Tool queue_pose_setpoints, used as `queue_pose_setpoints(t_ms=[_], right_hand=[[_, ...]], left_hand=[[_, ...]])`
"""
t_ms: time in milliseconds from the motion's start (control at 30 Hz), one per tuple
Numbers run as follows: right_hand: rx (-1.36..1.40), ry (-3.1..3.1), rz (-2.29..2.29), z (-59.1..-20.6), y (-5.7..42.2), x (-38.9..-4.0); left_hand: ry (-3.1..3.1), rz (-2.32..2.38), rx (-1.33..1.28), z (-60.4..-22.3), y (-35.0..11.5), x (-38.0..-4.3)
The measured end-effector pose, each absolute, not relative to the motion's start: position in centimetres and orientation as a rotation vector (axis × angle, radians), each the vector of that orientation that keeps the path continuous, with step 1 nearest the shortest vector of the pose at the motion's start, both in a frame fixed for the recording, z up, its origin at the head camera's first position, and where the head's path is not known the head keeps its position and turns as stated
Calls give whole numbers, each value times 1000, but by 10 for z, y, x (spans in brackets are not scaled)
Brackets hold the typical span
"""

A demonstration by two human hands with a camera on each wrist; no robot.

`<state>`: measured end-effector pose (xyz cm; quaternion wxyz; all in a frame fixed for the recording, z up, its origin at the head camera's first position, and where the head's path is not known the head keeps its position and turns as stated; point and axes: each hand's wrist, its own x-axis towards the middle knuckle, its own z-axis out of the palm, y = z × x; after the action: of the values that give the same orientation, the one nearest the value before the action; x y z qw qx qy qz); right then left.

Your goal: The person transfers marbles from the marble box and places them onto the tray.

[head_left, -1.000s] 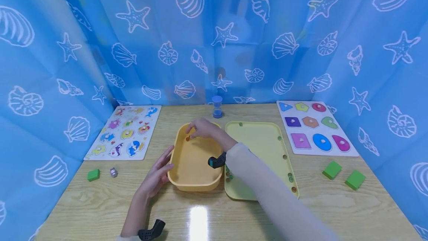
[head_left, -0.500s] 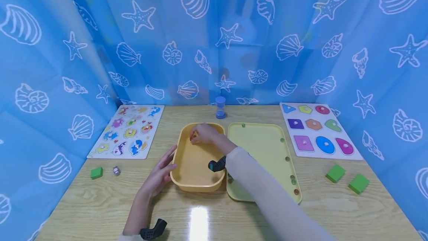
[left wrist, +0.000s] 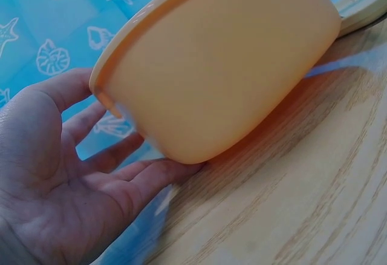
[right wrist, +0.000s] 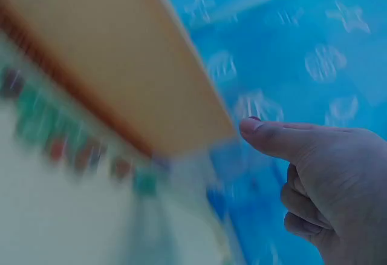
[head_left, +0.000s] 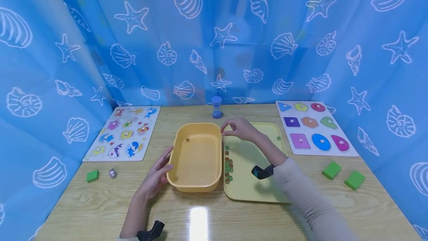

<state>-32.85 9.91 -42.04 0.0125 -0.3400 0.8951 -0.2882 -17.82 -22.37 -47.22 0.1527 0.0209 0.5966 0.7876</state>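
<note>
An orange plastic bin stands at the centre of the table. My left hand grips its left side, the thumb over the rim and the other fingers against the outer wall. One small amber marble lies inside the bin near the back. My right hand is above the back left corner of the pale yellow tray, beside the bin's rim. Between thumb and index finger it pinches a small red marble, mostly hidden. Several green and amber marbles lie along the tray's left edge.
A blue hourglass stands behind the bin. Knob puzzle boards stand at back left and back right. Green blocks lie at right, another green block and a small grey figure at left.
My right hand has moved from inside the bin rightward, past its right rim to the tray's back left corner, carrying the red marble. My left hand stays on the bin.
</note>
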Motion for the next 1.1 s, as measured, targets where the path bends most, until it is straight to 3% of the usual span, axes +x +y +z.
queue_pose_setpoints(t_ms=[233, 467, 633, 833, 1100], right_hand=[[-866, 2890, -776, -452, 166, -321], [-816, 2874, -792, -460, 184, -319], [-867, 2849, -912, -436, 150, -322], [-1074, 2748, -965, -404, 77, -329], [-1176, 2597, -891, -409, 4, -349]], left_hand=[[1711, 2271, 61, -472, -225, -177], [1699, 2274, 67, -471, -223, -177], [1694, 2273, 68, -471, -224, -177], [1699, 2263, 81, -472, -224, -177], [1696, 2273, 94, -473, -225, -178]])
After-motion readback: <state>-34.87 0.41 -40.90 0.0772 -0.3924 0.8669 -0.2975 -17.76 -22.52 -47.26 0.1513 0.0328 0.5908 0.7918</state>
